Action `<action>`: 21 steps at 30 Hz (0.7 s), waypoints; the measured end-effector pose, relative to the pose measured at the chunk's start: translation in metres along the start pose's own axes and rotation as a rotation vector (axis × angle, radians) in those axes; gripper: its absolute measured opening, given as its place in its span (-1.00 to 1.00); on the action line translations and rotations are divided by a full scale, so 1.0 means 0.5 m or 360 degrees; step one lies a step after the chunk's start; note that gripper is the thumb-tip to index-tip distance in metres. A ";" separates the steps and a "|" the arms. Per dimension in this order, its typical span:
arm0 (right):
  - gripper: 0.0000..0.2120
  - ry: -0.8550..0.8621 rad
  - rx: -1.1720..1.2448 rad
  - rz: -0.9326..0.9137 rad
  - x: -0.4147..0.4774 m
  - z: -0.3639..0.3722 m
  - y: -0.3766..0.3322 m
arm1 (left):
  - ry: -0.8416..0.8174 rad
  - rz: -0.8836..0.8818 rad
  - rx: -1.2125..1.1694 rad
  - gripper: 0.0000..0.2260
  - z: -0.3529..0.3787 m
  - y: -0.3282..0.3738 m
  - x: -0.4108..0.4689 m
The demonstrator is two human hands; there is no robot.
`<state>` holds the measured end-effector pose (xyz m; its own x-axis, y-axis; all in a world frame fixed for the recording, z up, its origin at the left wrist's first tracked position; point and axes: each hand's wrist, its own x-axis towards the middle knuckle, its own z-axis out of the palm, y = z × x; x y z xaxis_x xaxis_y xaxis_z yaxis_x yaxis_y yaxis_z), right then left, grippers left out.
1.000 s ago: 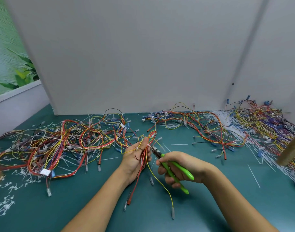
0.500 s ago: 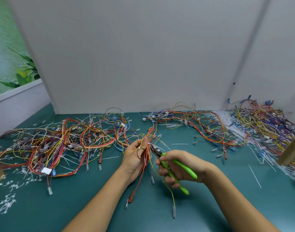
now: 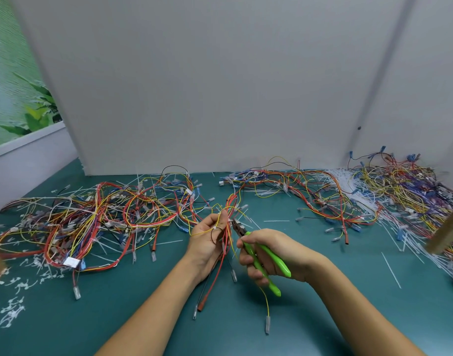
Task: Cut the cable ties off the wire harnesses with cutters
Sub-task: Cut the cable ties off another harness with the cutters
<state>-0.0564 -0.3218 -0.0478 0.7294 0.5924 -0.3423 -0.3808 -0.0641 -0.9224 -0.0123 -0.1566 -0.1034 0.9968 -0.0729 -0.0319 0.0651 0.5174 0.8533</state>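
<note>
Wires of red, yellow and black make up the harness (image 3: 230, 205) held over the green table mat (image 3: 117, 317) in the head view. It rises out of the left hand (image 3: 207, 240) as a tight red bunch that runs back toward the grey panel (image 3: 220, 86). Below that hand its loose ends trail toward the camera, tipped with clear and red terminals. The left hand holds it with the thumb laid over the strands and the fingers curled behind them; a thin black loop and a yellow strand cross the palm. Just right of the left hand, the right hand (image 3: 274, 255) wraps all its fingers round the bright green handles of the cutters (image 3: 249, 249). The dark nose points up at the wires beside the left thumb; whether the blades are apart cannot be told. Left of the left hand sprawls a broad tangle of harnesses (image 3: 104, 219), with white cut tie scraps (image 3: 12, 312) nearer the camera by the mat's edge. Behind and right of the left hand lies a second tangle (image 3: 310, 191), and farther right a third, denser pile (image 3: 405, 191) mixed with long white ties. Bare mat lies nearer the camera than the left hand, under both forearms, and right of the right hand.
</note>
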 end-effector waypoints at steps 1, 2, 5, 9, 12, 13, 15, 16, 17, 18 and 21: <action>-0.84 0.0013 0.0000 -0.0019 0.000 0.001 -0.001 | 0.0000 -0.0003 -0.0001 -0.85 -0.001 -0.001 0.000; -0.85 0.0022 -0.0005 -0.0032 -0.001 0.001 -0.001 | 0.0000 -0.0007 0.0003 -0.85 -0.001 -0.001 0.001; -0.90 0.0020 -0.0019 -0.0048 -0.001 0.004 -0.002 | -0.0001 -0.0009 0.0034 -0.84 -0.004 -0.003 0.003; -0.89 -0.0009 -0.0033 -0.0070 -0.001 0.003 0.000 | 0.0002 -0.0009 0.0051 -0.82 -0.006 -0.005 0.006; -0.78 -0.0015 -0.0008 -0.0059 0.000 0.003 -0.001 | 0.0014 -0.0013 0.0060 -0.78 -0.008 -0.008 0.010; -0.76 -0.0012 0.0002 -0.0058 0.001 0.004 -0.001 | 0.0017 -0.0012 0.0067 -0.77 -0.009 -0.009 0.011; -0.76 -0.0006 0.0022 -0.0056 0.004 0.004 0.001 | 0.0015 -0.0013 0.0078 -0.76 -0.009 -0.011 0.012; -0.76 -0.0003 0.0031 -0.0052 0.005 0.004 0.002 | 0.0013 -0.0016 0.0089 -0.75 -0.010 -0.011 0.011; -0.76 0.0000 0.0033 -0.0046 0.006 0.004 0.004 | 0.0011 -0.0021 0.0103 -0.73 -0.009 -0.012 0.011; -0.77 0.0001 0.0029 -0.0042 0.006 0.004 0.005 | 0.0009 -0.0028 0.0114 -0.71 -0.009 -0.012 0.010; -0.85 -0.0006 0.0044 -0.0047 0.008 0.003 0.008 | -0.0008 -0.0048 0.0103 -0.68 -0.007 -0.012 0.007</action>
<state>-0.0561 -0.3186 -0.0525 0.7385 0.5965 -0.3144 -0.3748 -0.0245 -0.9268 -0.0089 -0.1568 -0.1103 0.9942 -0.0923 -0.0558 0.0922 0.4588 0.8838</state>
